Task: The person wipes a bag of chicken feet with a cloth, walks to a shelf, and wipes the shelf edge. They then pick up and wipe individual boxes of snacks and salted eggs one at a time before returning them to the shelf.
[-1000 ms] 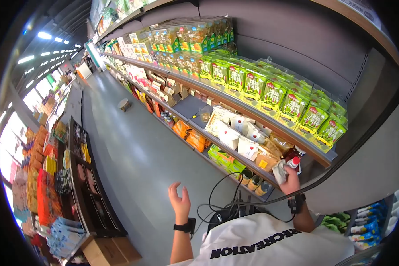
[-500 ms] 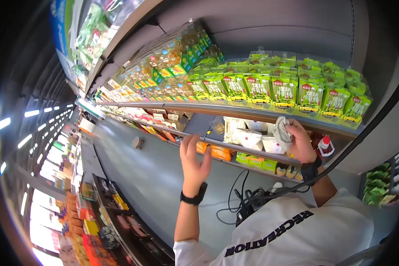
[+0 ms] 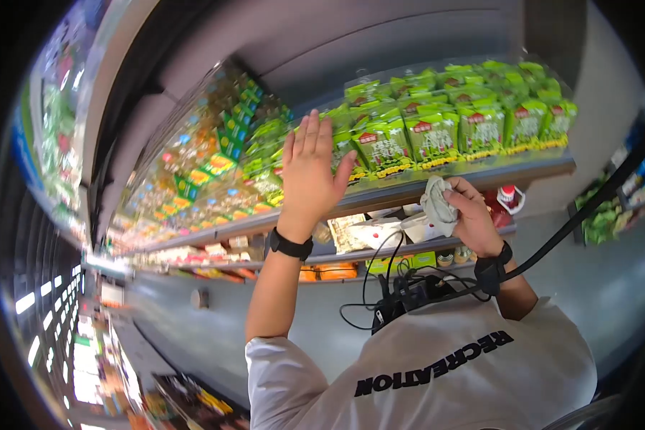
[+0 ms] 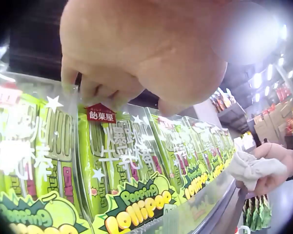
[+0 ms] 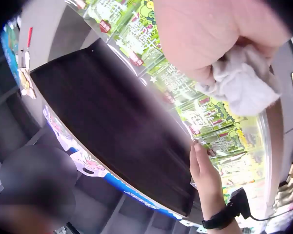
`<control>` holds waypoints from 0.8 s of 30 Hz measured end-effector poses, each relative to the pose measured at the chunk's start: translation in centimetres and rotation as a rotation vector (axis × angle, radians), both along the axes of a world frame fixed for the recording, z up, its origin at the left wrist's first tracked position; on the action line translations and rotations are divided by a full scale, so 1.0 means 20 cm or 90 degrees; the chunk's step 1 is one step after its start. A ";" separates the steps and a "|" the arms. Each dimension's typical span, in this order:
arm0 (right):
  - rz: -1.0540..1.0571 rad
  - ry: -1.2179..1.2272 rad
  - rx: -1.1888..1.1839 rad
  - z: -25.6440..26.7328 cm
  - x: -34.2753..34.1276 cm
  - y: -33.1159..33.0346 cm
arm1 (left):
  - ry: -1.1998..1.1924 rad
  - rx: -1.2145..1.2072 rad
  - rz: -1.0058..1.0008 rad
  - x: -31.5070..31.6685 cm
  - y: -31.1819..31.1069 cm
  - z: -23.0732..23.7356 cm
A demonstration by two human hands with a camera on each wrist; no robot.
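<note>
My left hand [image 3: 312, 168] reaches up to the shelf of green popping lollipop packs [image 3: 433, 136], its fingers straight. In the left wrist view its fingertips are right at the top of one lollipop pack [image 4: 124, 161]. A crumpled pale grey cloth [image 3: 438, 204] is pinched between the thumb and fingers of my right hand [image 3: 473, 218], just in front of the shelf's front edge [image 3: 408, 188]. The right wrist view has the cloth [image 5: 249, 83] bunched under the right hand [image 5: 200, 34], near the clear front strip of the shelf.
Brown snack packs with green and orange labels [image 3: 193, 172] stand left of the lollipops. A red-capped bottle [image 3: 507, 197] and white bags [image 3: 373, 233] are on the shelf below. Black cables [image 3: 390, 287] loop before my body, and a thick cord [image 3: 588, 222] crosses at the right.
My left hand has risen from over the aisle to the lollipop packs. My right hand has brought the cloth from the lower shelf, beside the red-capped bottle, up to the upper shelf's edge.
</note>
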State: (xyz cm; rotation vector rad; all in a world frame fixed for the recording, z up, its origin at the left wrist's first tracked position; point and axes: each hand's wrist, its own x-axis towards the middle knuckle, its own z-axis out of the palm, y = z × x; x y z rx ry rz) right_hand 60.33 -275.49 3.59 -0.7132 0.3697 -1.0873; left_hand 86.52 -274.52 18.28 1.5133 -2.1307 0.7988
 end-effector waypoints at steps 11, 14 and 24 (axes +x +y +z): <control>-0.246 -0.042 0.010 0.03 0.18 0.23 | 0.003 -0.043 -0.174 0.11 0.00 0.05; -0.271 -0.051 0.028 0.06 0.21 0.30 | 0.062 0.060 -0.224 0.12 -0.01 0.07; -0.298 -0.043 0.051 -0.04 0.23 0.32 | 0.075 0.221 -0.250 0.16 0.02 0.18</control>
